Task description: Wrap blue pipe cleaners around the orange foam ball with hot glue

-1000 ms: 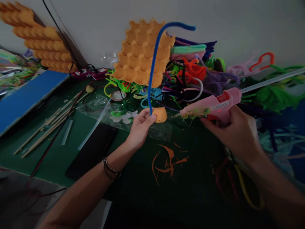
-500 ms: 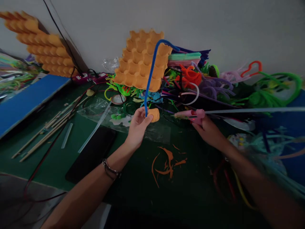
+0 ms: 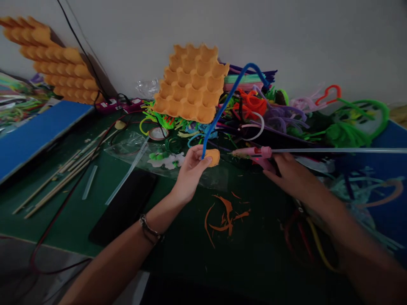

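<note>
My left hand [image 3: 193,169] is closed on a small orange piece [image 3: 212,157], which looks like a cut egg-tray cup, pinched between thumb and fingers. A long blue pipe cleaner [image 3: 227,99] rises from the same grip and bends over at its top. To the right, a pink glue gun [image 3: 254,151] rests low over the table, its nozzle towards the orange piece and a long clear glue stick [image 3: 337,150] out of its back. My right hand [image 3: 291,176] is just behind the gun's handle, fingers parted around it; any contact is partly hidden.
Orange trimmings [image 3: 227,216] lie in front, with scissors [image 3: 305,241] by my right forearm. A black phone-like slab [image 3: 124,207], wooden sticks [image 3: 70,178] and cables lie left. An orange egg tray [image 3: 193,84] leans behind, among heaped pipe cleaners [image 3: 286,112].
My left hand has shifted slightly right with the orange piece, and the blue pipe cleaner now tilts right. My right hand has drawn back from the glue gun, showing more of its handle.
</note>
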A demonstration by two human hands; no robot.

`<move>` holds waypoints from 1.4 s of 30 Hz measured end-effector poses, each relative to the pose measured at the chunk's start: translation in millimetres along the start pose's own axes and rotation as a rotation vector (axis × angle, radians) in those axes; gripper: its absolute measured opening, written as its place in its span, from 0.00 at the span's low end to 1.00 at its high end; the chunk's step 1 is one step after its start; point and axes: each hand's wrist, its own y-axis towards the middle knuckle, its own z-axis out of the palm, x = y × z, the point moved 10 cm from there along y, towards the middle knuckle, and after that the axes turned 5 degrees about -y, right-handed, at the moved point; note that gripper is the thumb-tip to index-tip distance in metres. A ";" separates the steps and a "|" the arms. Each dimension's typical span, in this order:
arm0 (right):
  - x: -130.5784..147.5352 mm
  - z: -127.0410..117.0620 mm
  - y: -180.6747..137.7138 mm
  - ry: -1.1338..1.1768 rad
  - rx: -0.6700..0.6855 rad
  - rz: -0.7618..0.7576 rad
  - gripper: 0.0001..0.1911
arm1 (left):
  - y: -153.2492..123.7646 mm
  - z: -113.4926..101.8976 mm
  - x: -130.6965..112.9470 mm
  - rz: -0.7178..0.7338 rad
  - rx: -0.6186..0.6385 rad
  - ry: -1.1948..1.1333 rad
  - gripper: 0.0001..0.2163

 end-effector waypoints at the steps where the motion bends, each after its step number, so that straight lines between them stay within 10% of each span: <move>1: 5.5 -4.0 -5.9 -0.101 0.039 -0.017 0.12 | -1.8 2.1 3.1 -0.041 -0.001 -0.023 0.15; 5: 72.2 -24.3 -24.2 0.094 0.148 -0.306 0.05 | -8.7 10.4 9.9 -0.128 -0.003 -0.090 0.14; 12: 130.4 -67.6 -13.3 0.280 -0.373 -0.376 0.01 | -14.1 12.1 13.8 -0.152 -0.009 -0.070 0.14; 42: 135.7 -55.5 -10.0 0.248 -0.418 -0.420 0.07 | -16.1 12.0 13.6 -0.130 0.001 -0.033 0.18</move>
